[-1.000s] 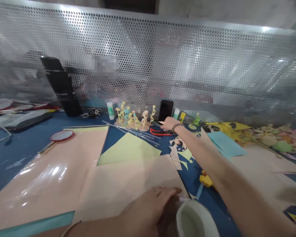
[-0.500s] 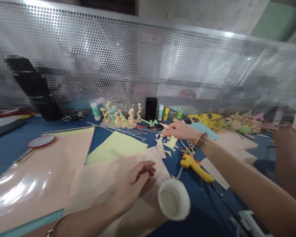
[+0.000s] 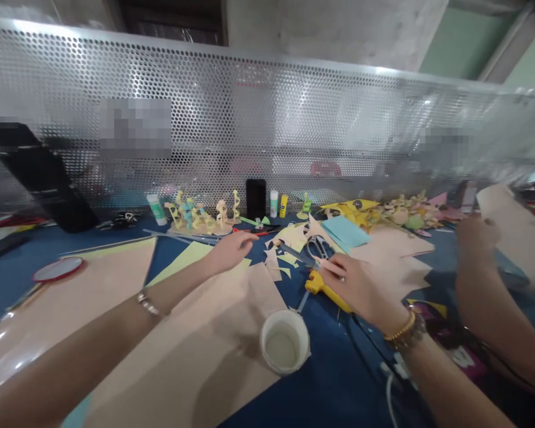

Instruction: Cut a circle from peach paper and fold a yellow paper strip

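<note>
White paper cup (image 3: 285,343) on blue mat (image 3: 339,386), against edge of peach card (image 3: 196,333); cloudy pale liquid inside. Left hand (image 3: 232,251) open, fingers extended, over pale green paper (image 3: 182,258). Right hand (image 3: 361,291) pinching slim dark tool (image 3: 296,255), tip toward paper scraps (image 3: 279,258). Yellow glue gun (image 3: 325,291) beneath; steel scissors (image 3: 317,247) just beyond. Co-worker's hand (image 3: 475,249) at right, gripping peach sheet (image 3: 512,232).

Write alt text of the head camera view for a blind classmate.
Across a blue craft table strewn with paper, the right hand reaches above a yellow glue gun and scissors, and the left hand over pale green paper. Paper figures and a black phone stand before a perforated metal screen. Another person's hands hold a peach sheet at right.
</note>
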`<state>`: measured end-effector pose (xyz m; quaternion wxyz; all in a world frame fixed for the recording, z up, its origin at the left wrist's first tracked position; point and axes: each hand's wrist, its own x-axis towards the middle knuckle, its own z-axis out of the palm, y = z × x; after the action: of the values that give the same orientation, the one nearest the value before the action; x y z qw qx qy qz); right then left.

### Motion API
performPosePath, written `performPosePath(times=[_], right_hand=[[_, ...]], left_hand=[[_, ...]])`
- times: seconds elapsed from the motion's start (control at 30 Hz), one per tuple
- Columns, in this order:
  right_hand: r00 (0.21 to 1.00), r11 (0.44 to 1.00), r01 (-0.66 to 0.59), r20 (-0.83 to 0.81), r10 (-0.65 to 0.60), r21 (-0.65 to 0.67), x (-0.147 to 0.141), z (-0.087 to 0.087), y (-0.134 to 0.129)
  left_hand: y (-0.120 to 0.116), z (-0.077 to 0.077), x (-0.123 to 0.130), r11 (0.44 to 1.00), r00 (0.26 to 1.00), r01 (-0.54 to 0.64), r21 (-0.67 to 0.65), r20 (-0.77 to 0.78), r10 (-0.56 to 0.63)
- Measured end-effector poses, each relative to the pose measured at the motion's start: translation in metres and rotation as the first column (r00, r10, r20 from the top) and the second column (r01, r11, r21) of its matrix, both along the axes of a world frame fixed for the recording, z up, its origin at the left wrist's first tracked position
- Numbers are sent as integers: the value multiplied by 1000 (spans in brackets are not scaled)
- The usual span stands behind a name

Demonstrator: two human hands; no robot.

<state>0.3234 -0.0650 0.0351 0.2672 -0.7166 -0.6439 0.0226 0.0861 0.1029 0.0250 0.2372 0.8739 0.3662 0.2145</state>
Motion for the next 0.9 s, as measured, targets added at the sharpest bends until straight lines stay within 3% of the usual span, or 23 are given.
performPosePath(times=[0.2,0.37,0.5,0.73,0.9], right_hand=[[999,997,52,14,-52,58,-3,-11,-26],[994,991,104,-30,-102,84,5,-22,-25],[994,989,108,-42,-105,96,7,-26,-25],[996,993,86,-33,-84,82,7,-26,-28],[997,995,69,-27,-67,77,6,-29,-29]], left_hand=[[20,-17,86,966,979,164,199,-155,-135],[30,-28,130,953,969,148,264,-232,-86],[51,-25,125,953,973,82,290,-229,-14],[82,-1,105,932,982,-86,351,-128,139],[89,9,110,950,980,-81,302,-150,131]])
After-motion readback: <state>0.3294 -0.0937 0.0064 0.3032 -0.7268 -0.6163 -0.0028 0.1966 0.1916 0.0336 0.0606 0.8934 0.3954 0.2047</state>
